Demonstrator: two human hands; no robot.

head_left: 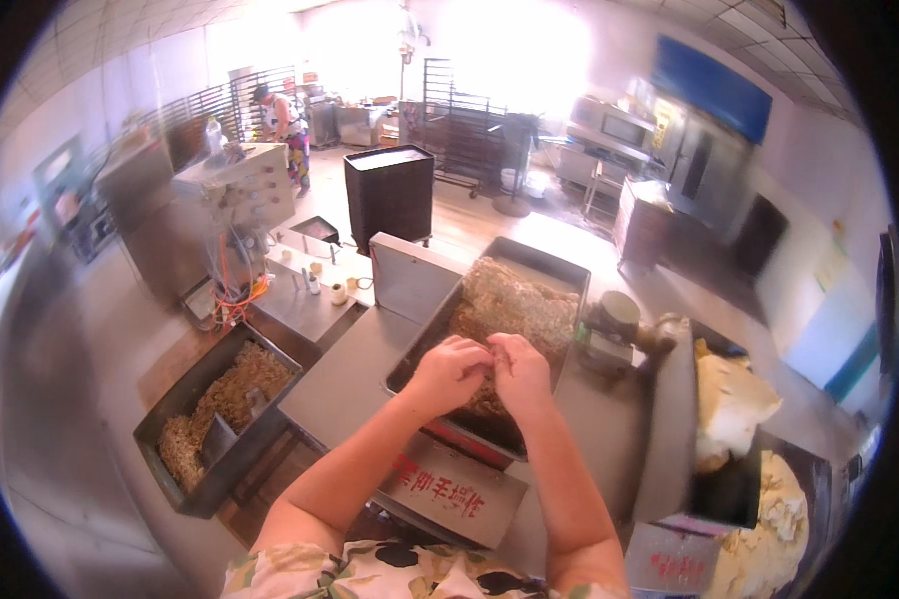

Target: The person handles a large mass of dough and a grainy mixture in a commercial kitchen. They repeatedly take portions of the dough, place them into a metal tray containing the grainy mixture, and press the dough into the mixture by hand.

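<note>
My left hand (449, 371) and my right hand (518, 372) meet side by side over the near end of a dark metal baking tray (569, 272). The tray holds a bed of brown crumbly pieces (517, 299). Both hands have their fingers curled down into the brown pieces, knuckles up. What lies under the fingers is hidden. The tray rests on a steel machine table (355, 374).
A low bin (175, 424) of brown scraps with a scoop stands at the lower left. Pale dough (734, 399) fills containers at the right. A stack of dark trays (390, 190) and a rack (464, 125) stand behind. A person (282, 120) works far back.
</note>
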